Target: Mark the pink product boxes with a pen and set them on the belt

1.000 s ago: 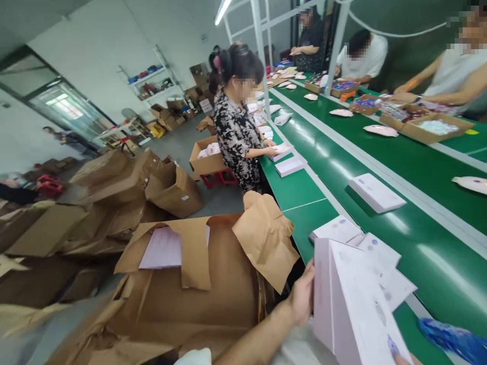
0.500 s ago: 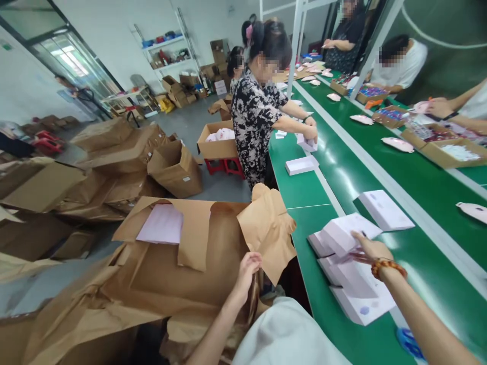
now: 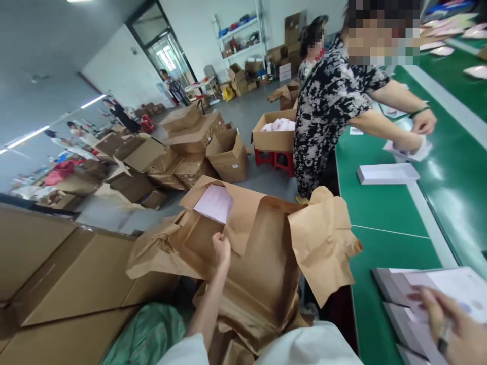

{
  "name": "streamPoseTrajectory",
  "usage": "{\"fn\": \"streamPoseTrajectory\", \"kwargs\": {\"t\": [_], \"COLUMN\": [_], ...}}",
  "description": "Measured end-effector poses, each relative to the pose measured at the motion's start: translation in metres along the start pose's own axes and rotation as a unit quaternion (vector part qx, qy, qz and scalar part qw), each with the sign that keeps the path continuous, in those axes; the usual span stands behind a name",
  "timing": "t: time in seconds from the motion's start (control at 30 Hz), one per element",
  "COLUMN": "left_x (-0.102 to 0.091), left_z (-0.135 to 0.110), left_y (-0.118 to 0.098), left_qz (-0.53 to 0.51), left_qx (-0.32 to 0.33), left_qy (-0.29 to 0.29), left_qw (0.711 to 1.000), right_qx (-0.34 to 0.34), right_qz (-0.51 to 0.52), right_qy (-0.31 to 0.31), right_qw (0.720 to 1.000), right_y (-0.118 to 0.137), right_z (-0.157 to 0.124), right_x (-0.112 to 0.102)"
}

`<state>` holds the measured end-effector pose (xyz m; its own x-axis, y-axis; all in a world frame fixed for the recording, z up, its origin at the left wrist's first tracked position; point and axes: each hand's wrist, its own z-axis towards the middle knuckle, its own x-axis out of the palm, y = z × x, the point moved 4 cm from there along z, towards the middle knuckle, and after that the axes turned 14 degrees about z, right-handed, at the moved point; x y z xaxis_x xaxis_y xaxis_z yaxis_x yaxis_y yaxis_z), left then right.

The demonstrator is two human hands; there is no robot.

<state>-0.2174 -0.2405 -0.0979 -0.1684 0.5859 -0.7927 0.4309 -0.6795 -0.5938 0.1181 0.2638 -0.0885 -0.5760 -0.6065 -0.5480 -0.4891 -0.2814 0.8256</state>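
Observation:
My left hand (image 3: 221, 249) is at the brown kraft paper lining (image 3: 262, 248) of an open carton, its fingers bunched against the paper. Just above it, a pale lilac flat box (image 3: 213, 204) lies tucked in the paper. At the lower right, my right hand (image 3: 447, 322) is over a stack of pale lilac boxes (image 3: 449, 289) on the green conveyor belt (image 3: 384, 243), with its fingers over the top box. The lower boxes are partly cut off by the frame edge.
A co-worker in a black-and-white patterned top (image 3: 327, 106) stands at the belt, hands on a white box (image 3: 408, 149). Another white box (image 3: 388, 173) lies on the belt. Brown cartons (image 3: 224, 154) crowd the floor behind, and a carton on red stools (image 3: 274, 137) stands beyond.
The view has swung left and tilted. My left hand has moved up over the kraft paper, and my right hand now lies on the stack at the lower right.

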Motion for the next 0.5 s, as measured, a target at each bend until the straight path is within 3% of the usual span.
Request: {"fn": "streamPoseTrajectory", "kwargs": {"t": [0.03, 0.1, 0.17, 0.33, 0.5], "left_x": [-0.003, 0.002, 0.015, 0.04, 0.043], "left_z": [0.018, 0.044, 0.053, 0.035, 0.026], "left_y": [-0.01, -0.034, -0.056, -0.077, -0.082], "left_qz": [0.023, 0.065, 0.101, 0.174, 0.211], "left_qx": [0.013, 0.058, 0.109, 0.19, 0.23], "left_qy": [-0.008, -0.004, 0.02, 0.066, 0.1], "left_qw": [1.0, 0.996, 0.989, 0.964, 0.945], "right_qx": [0.004, 0.014, 0.013, 0.018, 0.074], "right_qz": [0.04, 0.096, 0.131, 0.182, 0.22], "right_qy": [0.056, 0.106, 0.116, 0.123, 0.101], "right_qw": [0.998, 0.99, 0.985, 0.975, 0.967], "right_y": [0.001, 0.006, 0.017, 0.042, 0.033], "right_z": [-0.015, -0.044, -0.067, -0.102, -0.12], "right_x": [0.016, 0.045, 0.067, 0.095, 0.104]}}
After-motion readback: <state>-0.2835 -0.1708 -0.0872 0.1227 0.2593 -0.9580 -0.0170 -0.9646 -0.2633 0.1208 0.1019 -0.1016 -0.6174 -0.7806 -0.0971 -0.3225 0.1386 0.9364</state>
